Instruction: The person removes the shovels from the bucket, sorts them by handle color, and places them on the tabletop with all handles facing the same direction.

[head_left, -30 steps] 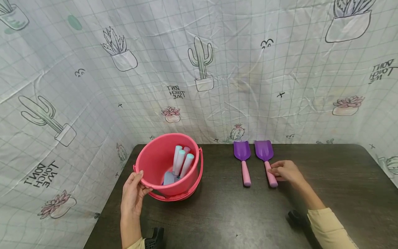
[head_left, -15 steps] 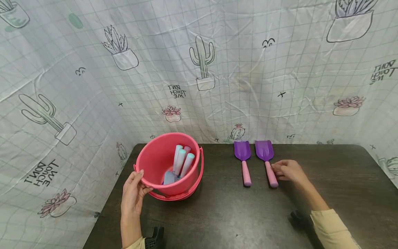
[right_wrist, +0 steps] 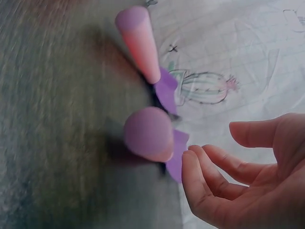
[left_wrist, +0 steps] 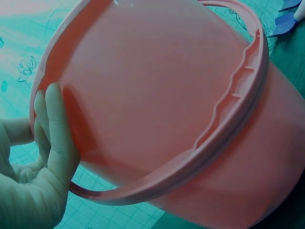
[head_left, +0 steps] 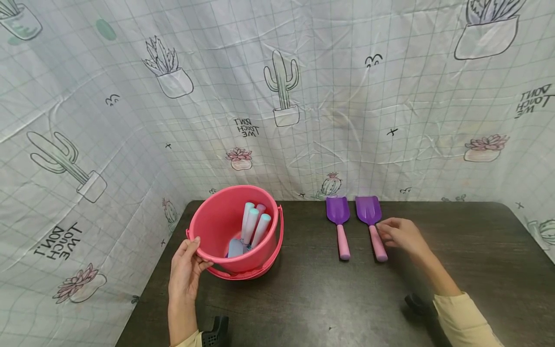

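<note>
- Lower left of the frame: the left hand (head_left: 185, 270) grips the near-left rim of the pink bucket (head_left: 217, 219) between thumb and fingers.
- Left of centre: the bucket stands on the dark table (head_left: 321, 299); pale handles with turquoise ends (head_left: 250, 226) lean inside.
- Right of centre: the right hand (head_left: 403, 236) is just beside the right shovel (head_left: 373, 228), fingers loosely bent, thumb apart from them.
- Left of that shovel: the left shovel (head_left: 340, 228), also purple-bladed and pink-handled.
- Upper frame, behind: a cactus-print cloth (head_left: 321, 86).
</note>
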### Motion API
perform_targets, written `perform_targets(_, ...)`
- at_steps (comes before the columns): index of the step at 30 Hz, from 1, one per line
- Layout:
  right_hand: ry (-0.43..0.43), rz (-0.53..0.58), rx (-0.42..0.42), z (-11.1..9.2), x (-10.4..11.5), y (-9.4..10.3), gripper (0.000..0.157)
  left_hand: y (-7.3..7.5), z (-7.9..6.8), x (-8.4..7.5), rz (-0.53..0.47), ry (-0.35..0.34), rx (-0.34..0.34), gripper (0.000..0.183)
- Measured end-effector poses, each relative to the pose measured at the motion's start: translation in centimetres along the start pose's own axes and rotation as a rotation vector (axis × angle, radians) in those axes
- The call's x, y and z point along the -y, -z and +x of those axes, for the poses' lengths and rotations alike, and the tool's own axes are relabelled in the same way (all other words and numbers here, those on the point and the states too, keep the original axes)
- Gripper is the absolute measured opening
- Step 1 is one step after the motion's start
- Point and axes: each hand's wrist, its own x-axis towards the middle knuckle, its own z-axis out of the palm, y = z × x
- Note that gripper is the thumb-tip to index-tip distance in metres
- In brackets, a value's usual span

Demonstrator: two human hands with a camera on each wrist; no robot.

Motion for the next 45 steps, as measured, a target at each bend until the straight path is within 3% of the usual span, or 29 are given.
perform_targets(9, 0.088, 0.002, -0.005, -1.1, 1.8, -0.4, 0.046, -0.1, -0.1, 0.0, 0.006, -0.005, 0.005, 0.017)
perform_targets(23, 0.151, -0.003, 0.011, -2.2, 3.4, -0.8, 0.043, -0.2, 0.0, -0.2, 0.005, 0.01, -0.001, 0.018)
perform_targets(45, 0.145, -0.016, 0.032, -2.6, 3.5, -0.8, 0.043, -0.6, 0.3, -0.1, 0.025, 0.015, -0.042, 0.018)
